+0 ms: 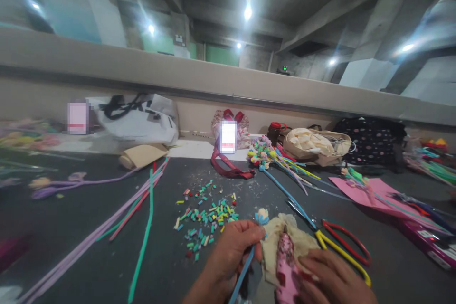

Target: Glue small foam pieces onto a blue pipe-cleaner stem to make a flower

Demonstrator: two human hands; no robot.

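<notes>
My left hand (pixel 237 249) pinches a blue pipe-cleaner stem topped by a small flower (pixel 261 214) with blue petals and a cream centre. Beside it, my right hand (pixel 329 275) has its fingers curled against the right side of a pink hot glue gun (pixel 286 261). The gun's nozzle points away from me over a crumpled beige cloth or paper (pixel 272 240). Its lower end is partly hidden by my fingers and the frame edge. The flower is just left of the nozzle, apart from it.
Scissors (pixel 344 251) with red and yellow handles lie at right. Small colourful cut pieces (pixel 210 218) are scattered left of centre. Long pipe cleaners (pixel 149 228) lie further left. Behind are a flower bunch (pixel 263 149), a phone (pixel 228 137), pink paper (pixel 377 194) and bags (pixel 142 118).
</notes>
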